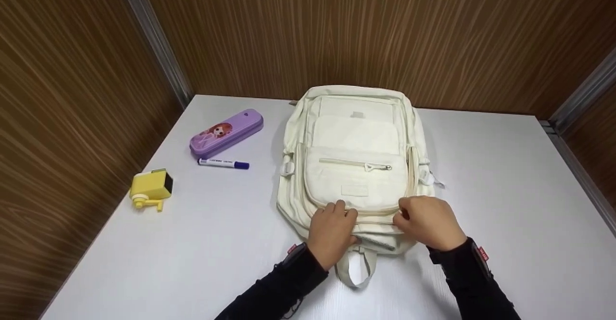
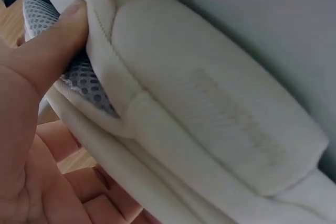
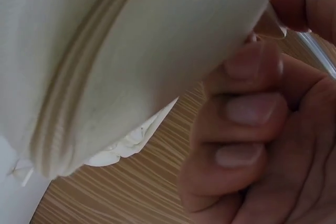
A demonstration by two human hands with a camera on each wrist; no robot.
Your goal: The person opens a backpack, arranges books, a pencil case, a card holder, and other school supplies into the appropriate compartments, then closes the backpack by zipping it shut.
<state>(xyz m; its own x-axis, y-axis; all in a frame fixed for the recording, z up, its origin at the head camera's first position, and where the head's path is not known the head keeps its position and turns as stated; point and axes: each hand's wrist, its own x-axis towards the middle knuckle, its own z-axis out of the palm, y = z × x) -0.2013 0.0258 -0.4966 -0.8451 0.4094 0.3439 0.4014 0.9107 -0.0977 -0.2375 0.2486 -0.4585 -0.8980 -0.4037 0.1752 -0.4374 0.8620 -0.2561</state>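
A cream backpack [image 1: 356, 132] lies front side up on the white table, its top handle [image 1: 354, 281] toward the person. My left hand [image 1: 332, 233] holds the bag's near edge left of centre; in the left wrist view its thumb [image 2: 71, 24] presses on fabric beside grey mesh lining [image 2: 92, 85], in a gap. At the near right edge, my right hand [image 1: 430, 221] has its fingers curled and pinches something at the bag, mostly hidden in the head view. The right wrist view shows curled fingers [image 3: 247, 111] against the cream fabric [image 3: 157, 40].
Left of the bag lie a purple pencil case [image 1: 226, 132] with a doll picture and a white marker [image 1: 221, 163] with a dark blue cap. A yellow toy-like object [image 1: 150, 185] with a crank stands near the left table edge. Wood-grain panels [image 1: 337, 31] border the table.
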